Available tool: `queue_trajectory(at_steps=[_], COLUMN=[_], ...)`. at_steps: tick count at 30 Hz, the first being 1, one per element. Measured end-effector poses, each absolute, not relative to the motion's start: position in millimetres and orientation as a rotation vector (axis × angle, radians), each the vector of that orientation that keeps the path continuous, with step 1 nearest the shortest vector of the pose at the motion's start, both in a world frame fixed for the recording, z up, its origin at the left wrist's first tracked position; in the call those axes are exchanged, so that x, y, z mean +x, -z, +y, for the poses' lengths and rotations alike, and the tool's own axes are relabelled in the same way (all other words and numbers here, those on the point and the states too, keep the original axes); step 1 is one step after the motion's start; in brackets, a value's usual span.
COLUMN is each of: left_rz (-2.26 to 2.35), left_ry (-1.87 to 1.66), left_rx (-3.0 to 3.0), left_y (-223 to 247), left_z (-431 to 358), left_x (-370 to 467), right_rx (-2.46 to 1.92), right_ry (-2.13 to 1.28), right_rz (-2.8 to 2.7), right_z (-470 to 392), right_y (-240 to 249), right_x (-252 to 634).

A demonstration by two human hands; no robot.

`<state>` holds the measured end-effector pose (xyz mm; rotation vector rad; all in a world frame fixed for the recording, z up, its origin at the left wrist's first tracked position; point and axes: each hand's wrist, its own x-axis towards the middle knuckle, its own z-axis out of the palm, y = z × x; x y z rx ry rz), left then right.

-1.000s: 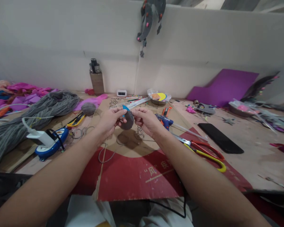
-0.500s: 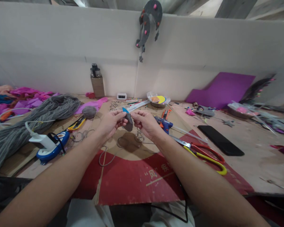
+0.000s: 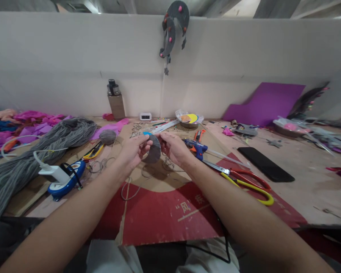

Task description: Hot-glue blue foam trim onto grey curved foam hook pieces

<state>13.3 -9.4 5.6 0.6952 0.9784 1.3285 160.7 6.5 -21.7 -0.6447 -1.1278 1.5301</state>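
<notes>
Above the middle of the cardboard, a curved piece wrapped in grey yarn shows its broad side, with a bare blue tip at the top. My left hand is closed on its left edge, thumb and fingers near the blue part. At the upper right edge my right hand is closed in a pinch, its fingertips against the piece; the grey yarn strand it seems to hold is mostly hidden. Loose loops of grey yarn lie on the cardboard below.
Red-and-yellow-handled scissors, a blue glue gun and a black phone lie to the right. Leftward are a power strip, a thick grey yarn hank, a yarn ball and a yellow cutter.
The wrapped piece has turned from nearly edge-on to showing more of its flat curved face. Both hands stay on it, and the view has shifted slightly.
</notes>
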Motion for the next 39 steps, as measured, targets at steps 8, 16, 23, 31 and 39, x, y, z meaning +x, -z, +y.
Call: queue_trajectory(at_steps=[8,16,23,31,39], left_rz=[0.943,0.934,0.899,0.759,0.739], left_ry=[-1.391,-1.384,-1.392,-1.397,-1.413], left_rx=[0.676,0.695,0.767,0.887,0.966], left_y=[-4.6,-9.5,-7.6,-7.9,-3.2], left_z=[-9.8,-13.3,-13.6,-12.1,-14.5], left_x=[14.8,15.5,13.8,12.1,15.2], right_rx=[-0.651,-0.581,-0.58,-0.662,-0.741], right_ry=[-1.549,-1.562,-1.508,-1.043,-0.395], right_rz=[-1.108,-1.157,-1.162,-1.444,-1.709], right_z=[7.7,2.8,3.5,-8.5,-12.9], right_y=[21.2,17.3,18.4,17.4,15.5], right_x=[158.6,160.2,159.3,154.5,158.7])
